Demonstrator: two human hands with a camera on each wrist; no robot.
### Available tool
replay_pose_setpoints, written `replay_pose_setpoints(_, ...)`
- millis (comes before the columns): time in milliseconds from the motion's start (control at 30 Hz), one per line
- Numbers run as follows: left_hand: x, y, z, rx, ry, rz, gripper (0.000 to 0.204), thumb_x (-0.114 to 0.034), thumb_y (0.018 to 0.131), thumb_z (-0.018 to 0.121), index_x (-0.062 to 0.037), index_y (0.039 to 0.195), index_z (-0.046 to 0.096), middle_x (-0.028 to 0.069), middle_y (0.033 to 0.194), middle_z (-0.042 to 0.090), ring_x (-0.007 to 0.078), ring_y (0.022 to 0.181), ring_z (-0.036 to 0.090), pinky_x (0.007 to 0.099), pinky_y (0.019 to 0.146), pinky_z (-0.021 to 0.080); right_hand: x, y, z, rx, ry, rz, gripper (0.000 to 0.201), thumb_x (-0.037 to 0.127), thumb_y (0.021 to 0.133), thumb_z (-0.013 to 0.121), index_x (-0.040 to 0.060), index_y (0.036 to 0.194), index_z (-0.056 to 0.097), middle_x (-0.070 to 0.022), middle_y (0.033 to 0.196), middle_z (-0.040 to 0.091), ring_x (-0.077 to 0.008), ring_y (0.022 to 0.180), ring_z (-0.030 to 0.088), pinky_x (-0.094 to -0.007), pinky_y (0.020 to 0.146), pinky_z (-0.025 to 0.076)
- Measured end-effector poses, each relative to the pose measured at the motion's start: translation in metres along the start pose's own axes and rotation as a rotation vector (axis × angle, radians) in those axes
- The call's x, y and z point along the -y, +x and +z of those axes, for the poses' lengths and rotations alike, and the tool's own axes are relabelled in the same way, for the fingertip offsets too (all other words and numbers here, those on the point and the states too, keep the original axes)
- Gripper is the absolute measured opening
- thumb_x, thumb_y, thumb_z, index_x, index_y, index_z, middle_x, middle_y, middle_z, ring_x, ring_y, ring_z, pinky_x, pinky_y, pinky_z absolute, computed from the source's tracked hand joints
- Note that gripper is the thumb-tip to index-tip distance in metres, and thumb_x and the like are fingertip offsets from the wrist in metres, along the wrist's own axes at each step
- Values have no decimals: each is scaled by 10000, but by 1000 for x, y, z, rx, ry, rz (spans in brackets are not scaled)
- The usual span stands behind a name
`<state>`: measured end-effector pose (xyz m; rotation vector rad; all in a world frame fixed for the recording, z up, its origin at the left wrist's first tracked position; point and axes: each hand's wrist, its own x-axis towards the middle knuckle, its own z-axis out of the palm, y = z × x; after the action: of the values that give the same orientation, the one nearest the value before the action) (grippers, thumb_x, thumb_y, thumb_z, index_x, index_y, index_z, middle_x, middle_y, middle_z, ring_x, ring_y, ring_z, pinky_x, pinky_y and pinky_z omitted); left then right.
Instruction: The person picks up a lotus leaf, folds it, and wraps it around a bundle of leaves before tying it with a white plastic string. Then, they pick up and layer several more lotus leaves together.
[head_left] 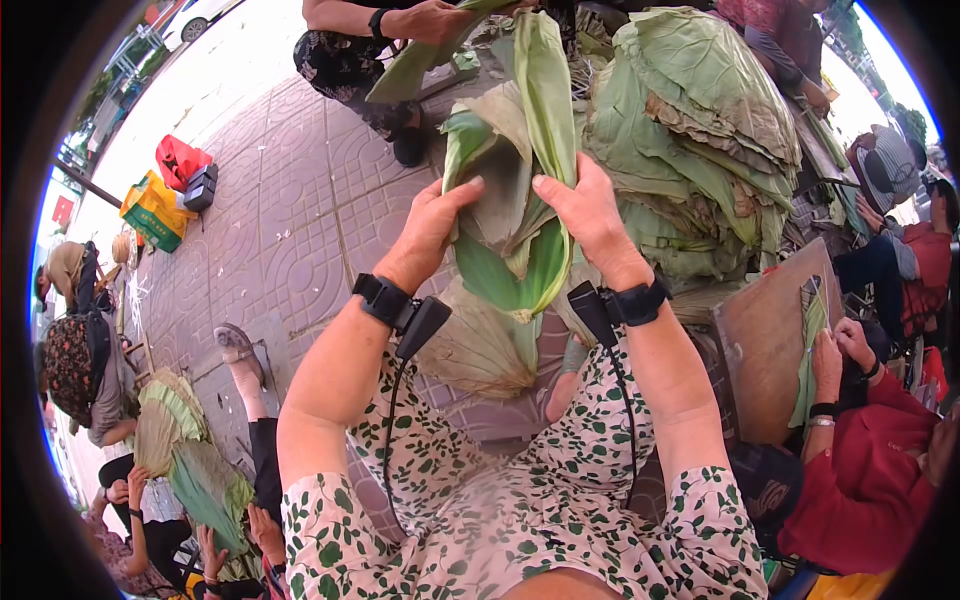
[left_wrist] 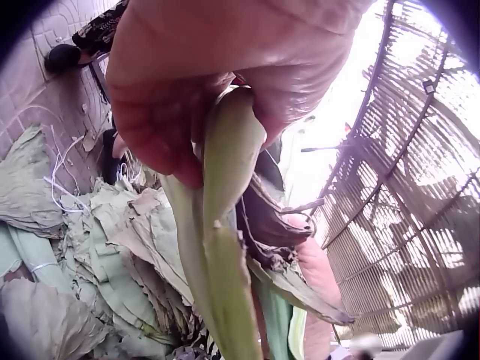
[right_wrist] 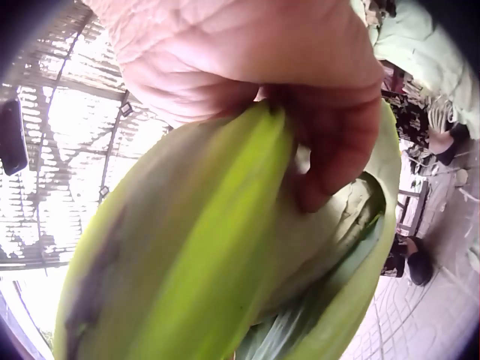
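Note:
In the head view, both hands hold a folded bundle of large leaves [head_left: 512,285] out in front of the body. Green shows at its lower end, and dry grey-brown leaf lies inside. My left hand [head_left: 432,228] grips the left edge with its thumb on the near face; the right hand [head_left: 595,215] grips the opposite edge likewise. The left wrist view has fingers and thumb pinching a pale, thick leaf fold [left_wrist: 229,277]. In the right wrist view, fingers curl over a bright green leaf edge [right_wrist: 225,247]. Below the bundle lies a dry leaf [head_left: 475,345].
A tall pile of leaves [head_left: 690,140] stands beyond the right hand. Opposite sits a person [head_left: 350,60] handling another leaf. To the right, someone in red [head_left: 870,460] works by a brown board [head_left: 770,345]. Yellow-green bags [head_left: 155,212] sit on the paving at left.

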<state>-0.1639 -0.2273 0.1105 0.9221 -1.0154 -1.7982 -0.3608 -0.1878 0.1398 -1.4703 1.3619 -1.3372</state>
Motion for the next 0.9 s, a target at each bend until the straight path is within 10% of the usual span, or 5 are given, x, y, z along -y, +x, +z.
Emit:
replay_pose_setpoints(200, 9, 3, -1, 11, 211, 38, 409, -256, 827, 646, 32, 1110, 577, 73, 997, 629, 135, 883, 578, 258, 806, 451, 1, -6, 9, 26, -223, -134, 381, 163, 787, 631, -37, 1093, 528, -245, 967, 610, -386, 926, 588, -406, 801, 456)
replay_pose_setpoints(900, 13, -2, 13, 55, 548, 26, 389, -241, 815, 623, 26, 1097, 595, 56, 954, 638, 122, 827, 592, 261, 722, 480, -10, -10, 11, 135, -306, -223, 345, 129, 792, 586, -49, 1078, 511, -208, 842, 623, -371, 810, 604, -413, 716, 467)
